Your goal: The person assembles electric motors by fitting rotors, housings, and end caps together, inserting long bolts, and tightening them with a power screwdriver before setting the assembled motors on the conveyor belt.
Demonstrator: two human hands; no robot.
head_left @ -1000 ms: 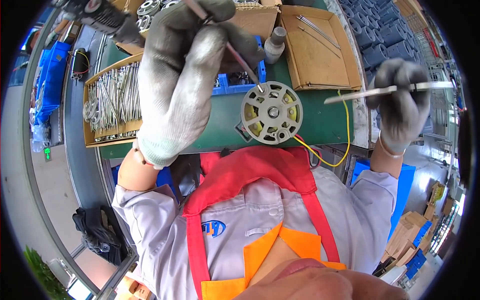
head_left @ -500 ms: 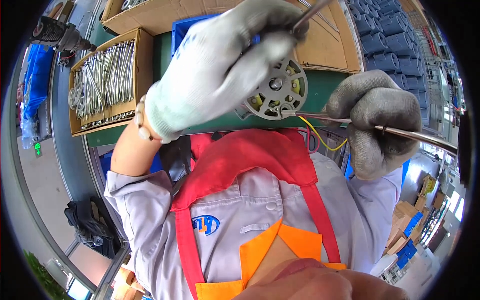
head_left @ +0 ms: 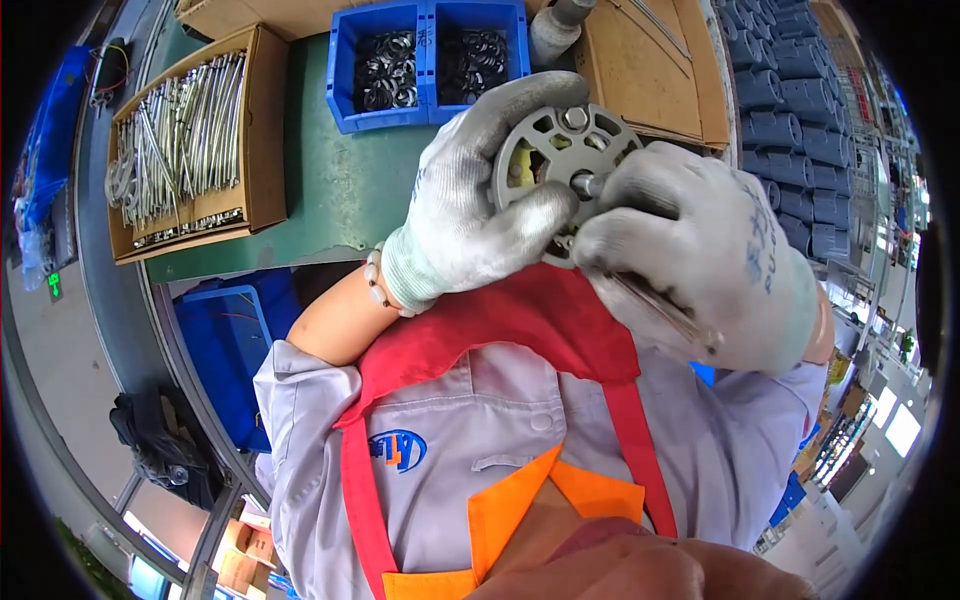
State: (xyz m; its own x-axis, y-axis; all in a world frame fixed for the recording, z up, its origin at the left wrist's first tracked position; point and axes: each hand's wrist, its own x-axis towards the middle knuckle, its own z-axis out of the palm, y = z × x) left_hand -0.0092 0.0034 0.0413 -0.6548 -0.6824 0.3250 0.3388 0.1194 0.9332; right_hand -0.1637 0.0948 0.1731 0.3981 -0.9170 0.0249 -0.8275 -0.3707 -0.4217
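My left hand [head_left: 470,200], in a white and grey work glove, wraps round the rim of a round grey motor [head_left: 520,165]. The motor's slotted end cover faces up, with a short metal shaft in its middle and a bolt head near the far rim. Yellowish parts show through the slots. My right hand [head_left: 710,245], gloved too, is closed at the cover's right side, fingertips against its face near the shaft. A thin metal rod [head_left: 655,305] sticks out below those fingers; its inner end is hidden. Both hands are above the near edge of the bench.
A green bench [head_left: 340,195] carries a cardboard box [head_left: 262,150] of long metal bolts on the left. Two blue bins [head_left: 432,110] of dark rings stand at the back, beside a grey cylinder [head_left: 553,35]. An open cardboard box [head_left: 640,80] and stacked grey housings [head_left: 780,130] are at right.
My left hand has come down from above the motor and now grips its rim. My right hand has moved left onto the cover. The motor has turned slightly, and the blue bins have come into sight.
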